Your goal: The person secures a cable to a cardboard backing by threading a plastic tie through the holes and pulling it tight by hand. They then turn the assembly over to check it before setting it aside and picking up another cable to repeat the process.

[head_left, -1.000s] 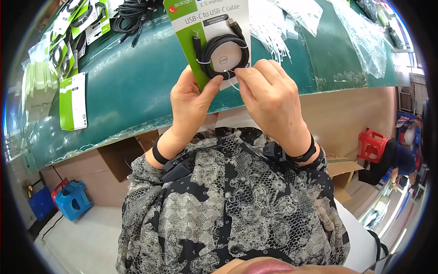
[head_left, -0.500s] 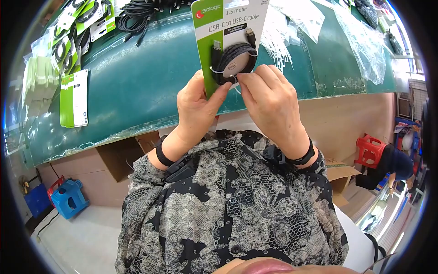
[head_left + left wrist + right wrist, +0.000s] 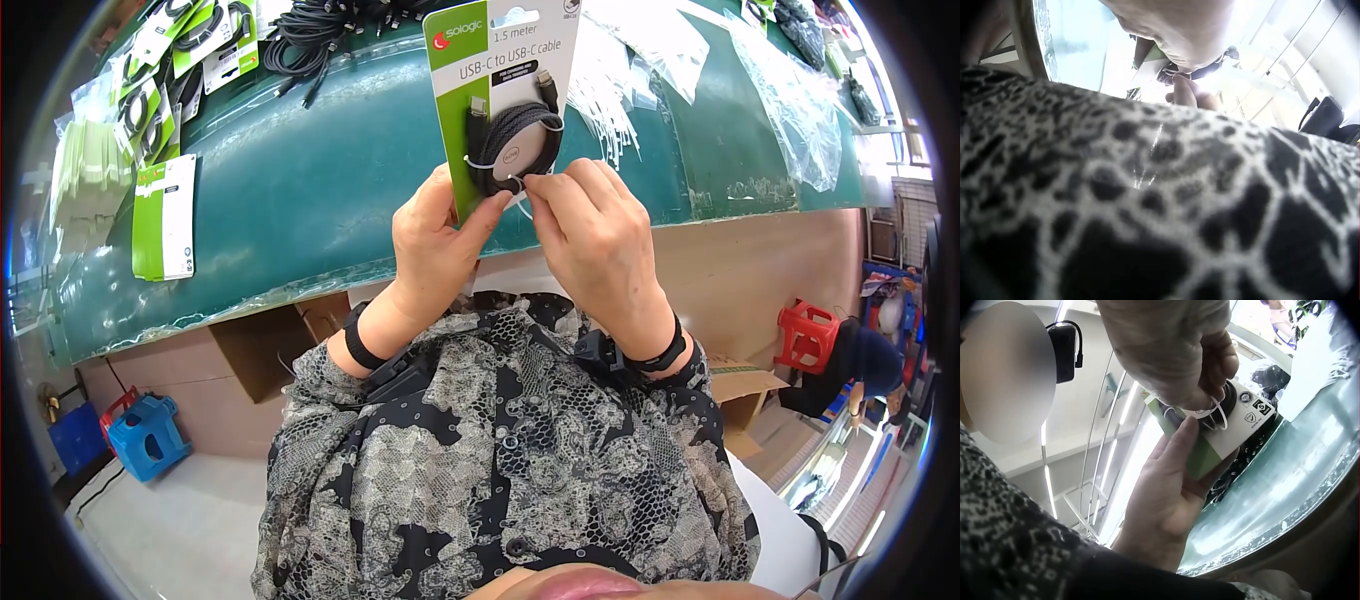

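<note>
In the head view, my left hand (image 3: 437, 235) grips the lower left edge of a green and white packaging card (image 3: 458, 125), thumb in front. A coiled black USB-C cable (image 3: 518, 118) lies against the card's front, both plugs pointing up. White cable ties cross the coil at its left and right. At the coil's bottom, my right hand (image 3: 597, 235) pinches a thin white cable tie (image 3: 1223, 417) between thumb and forefinger. This tie forms a loop in the right wrist view. A patterned sleeve (image 3: 1147, 187) fills most of the left wrist view.
A stack of cards (image 3: 165, 218) lies on the green table (image 3: 300, 190) at left. Carded cables (image 3: 150, 125) and loose black cables (image 3: 300, 45) sit behind. White ties (image 3: 603, 105) and clear plastic bags (image 3: 795, 130) lie on the right. The table's front edge runs below my hands.
The card and both hands have shifted in the head view, the card rightward and showing more of its top. My right fingers still pinch the tie at the coil's bottom.
</note>
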The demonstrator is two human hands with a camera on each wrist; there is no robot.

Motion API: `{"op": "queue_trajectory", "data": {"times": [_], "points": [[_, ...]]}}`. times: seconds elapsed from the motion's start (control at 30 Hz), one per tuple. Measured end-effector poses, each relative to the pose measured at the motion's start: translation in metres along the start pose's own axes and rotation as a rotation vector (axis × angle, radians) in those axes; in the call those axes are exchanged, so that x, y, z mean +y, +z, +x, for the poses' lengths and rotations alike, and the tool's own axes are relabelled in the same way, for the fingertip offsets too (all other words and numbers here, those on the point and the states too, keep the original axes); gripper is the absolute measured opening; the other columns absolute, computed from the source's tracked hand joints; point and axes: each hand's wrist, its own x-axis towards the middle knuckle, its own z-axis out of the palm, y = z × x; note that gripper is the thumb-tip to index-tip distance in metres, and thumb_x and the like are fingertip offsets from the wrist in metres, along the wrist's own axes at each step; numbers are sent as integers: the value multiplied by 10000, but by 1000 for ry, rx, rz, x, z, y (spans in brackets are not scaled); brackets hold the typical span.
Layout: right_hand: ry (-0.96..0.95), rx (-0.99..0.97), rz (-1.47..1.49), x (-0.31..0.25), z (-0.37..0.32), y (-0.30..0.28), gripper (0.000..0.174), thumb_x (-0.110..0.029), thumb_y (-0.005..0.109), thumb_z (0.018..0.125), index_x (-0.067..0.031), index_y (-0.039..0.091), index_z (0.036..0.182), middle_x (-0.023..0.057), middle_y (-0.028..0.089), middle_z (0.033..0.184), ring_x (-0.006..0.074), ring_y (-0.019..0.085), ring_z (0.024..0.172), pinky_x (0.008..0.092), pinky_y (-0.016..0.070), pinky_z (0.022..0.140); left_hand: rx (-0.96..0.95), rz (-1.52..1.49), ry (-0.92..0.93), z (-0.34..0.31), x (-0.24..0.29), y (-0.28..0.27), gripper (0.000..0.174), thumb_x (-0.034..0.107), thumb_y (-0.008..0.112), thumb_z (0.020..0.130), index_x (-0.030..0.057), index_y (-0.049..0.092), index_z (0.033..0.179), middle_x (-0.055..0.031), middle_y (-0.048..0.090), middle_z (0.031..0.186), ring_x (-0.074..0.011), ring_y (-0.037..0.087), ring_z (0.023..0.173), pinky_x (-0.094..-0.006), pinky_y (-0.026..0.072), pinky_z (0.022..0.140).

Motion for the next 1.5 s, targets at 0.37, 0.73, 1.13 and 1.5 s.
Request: {"op": "queue_trajectory", "data": {"times": [0.37, 0.73, 1.13, 1.5], "points": [[-11, -12, 6, 2, 1, 1, 137, 38, 658, 714, -6, 621, 839, 82, 515, 712, 251, 540, 666, 349, 449, 580, -13, 44, 25, 2, 5, 1, 244, -9, 692, 791, -23, 588, 1012, -28, 595, 815, -52, 497, 668, -208, 435, 573], [-10, -63, 34, 6, 3, -3, 139, 36, 640, 716, -17, 619, 843, 81, 529, 739, 254, 553, 700, 349, 459, 600, -60, 40, -42, 0, 7, -5, 249, 11, 695, 794, -25, 590, 1017, -37, 610, 789, -44, 517, 672, -203, 441, 574], [0, -57, 67, 4, 5, -4, 162, 43, 640, 714, -30, 606, 854, 86, 546, 765, 274, 559, 725, 347, 458, 612, -33, -88, 50, -3, 5, -3, 257, -16, 688, 778, -14, 605, 1021, -97, 645, 865, -146, 604, 721, -234, 476, 626], [136, -80, 338, -6, -40, -27, 220, -37, 601, 792, -30, 535, 1002, 94, 569, 920, 255, 571, 867, 330, 481, 702, -99, 518, 805, 19, 16, -6, 305, 53, 707, 733, 56, 639, 1031, -96, 636, 923, -247, 656, 862, -296, 550, 711]]}}
